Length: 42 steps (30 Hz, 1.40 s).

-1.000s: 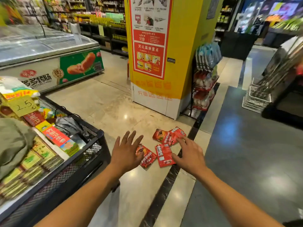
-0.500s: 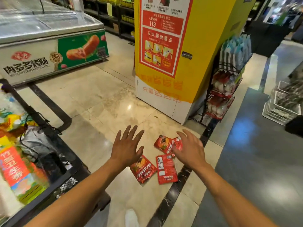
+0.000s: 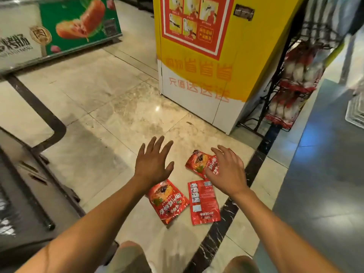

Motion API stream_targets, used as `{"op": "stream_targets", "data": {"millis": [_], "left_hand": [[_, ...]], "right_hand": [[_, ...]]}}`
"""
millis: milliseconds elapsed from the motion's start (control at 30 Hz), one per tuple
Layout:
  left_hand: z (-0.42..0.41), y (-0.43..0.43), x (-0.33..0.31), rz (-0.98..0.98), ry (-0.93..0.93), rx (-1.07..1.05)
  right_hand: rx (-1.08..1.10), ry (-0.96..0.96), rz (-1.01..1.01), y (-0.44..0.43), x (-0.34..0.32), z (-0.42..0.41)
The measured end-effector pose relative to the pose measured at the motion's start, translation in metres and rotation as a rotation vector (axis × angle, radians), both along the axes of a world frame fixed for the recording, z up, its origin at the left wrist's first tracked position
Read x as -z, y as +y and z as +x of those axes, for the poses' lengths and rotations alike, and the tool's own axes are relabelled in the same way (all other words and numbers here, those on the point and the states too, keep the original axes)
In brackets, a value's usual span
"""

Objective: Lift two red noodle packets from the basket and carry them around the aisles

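On floor by yellow pillar (image 3: 199, 79): three red packets (image 3: 202, 201); right hand (image 3: 226, 170), fingers spread, over the far one, contact unclear; left hand (image 3: 152, 164) splayed, holding nothing

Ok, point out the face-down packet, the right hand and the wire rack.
Face-down packet (image 3: 203, 201): head view, middle of its printed back, on the floor.
Right hand (image 3: 226, 170): head view, back of the hand, over another red packet.
Wire rack (image 3: 295, 83): head view, its stocked shelves beside the yellow pillar.
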<state>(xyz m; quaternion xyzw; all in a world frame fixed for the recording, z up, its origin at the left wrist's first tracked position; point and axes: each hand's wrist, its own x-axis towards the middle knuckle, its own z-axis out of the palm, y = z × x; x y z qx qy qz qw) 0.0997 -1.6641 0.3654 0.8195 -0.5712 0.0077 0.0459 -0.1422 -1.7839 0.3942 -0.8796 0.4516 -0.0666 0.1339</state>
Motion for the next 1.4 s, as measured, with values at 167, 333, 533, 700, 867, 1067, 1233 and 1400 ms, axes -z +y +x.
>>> {"op": "stream_targets", "data": {"millis": [167, 333, 533, 700, 867, 1067, 1233, 1400], "left_hand": [[0.01, -0.038, 0.168, 0.082, -0.008, 0.024], [0.022, -0.059, 0.354, 0.296, -0.03, 0.089], [0.036, -0.08, 0.503, 0.542, 0.002, 0.154], [0.063, -0.081, 0.576, 0.553, 0.195, -0.14], [0.057, -0.063, 0.597, 0.563, 0.224, -0.355], [0.065, -0.051, 0.594, 0.72, 0.076, -0.447], [0.085, -0.043, 0.627, 0.587, 0.64, -0.611], [0.085, -0.035, 0.63, 0.574, 1.096, -0.649]], "right_hand": [[-0.018, 0.034, 0.042, -0.032, 0.148, 0.001], [-0.04, 0.059, 0.062, -0.056, 0.296, -0.001], [-0.039, 0.102, 0.077, -0.075, 0.404, 0.005], [-0.033, 0.177, 0.1, -0.087, 0.431, 0.008], [0.041, 0.194, 0.129, -0.086, 0.439, 0.006], [0.082, 0.22, 0.166, -0.086, 0.451, 0.008], [0.117, 0.277, 0.243, -0.088, 0.468, -0.004], [0.196, 0.362, 0.376, -0.092, 0.492, -0.027]]}}
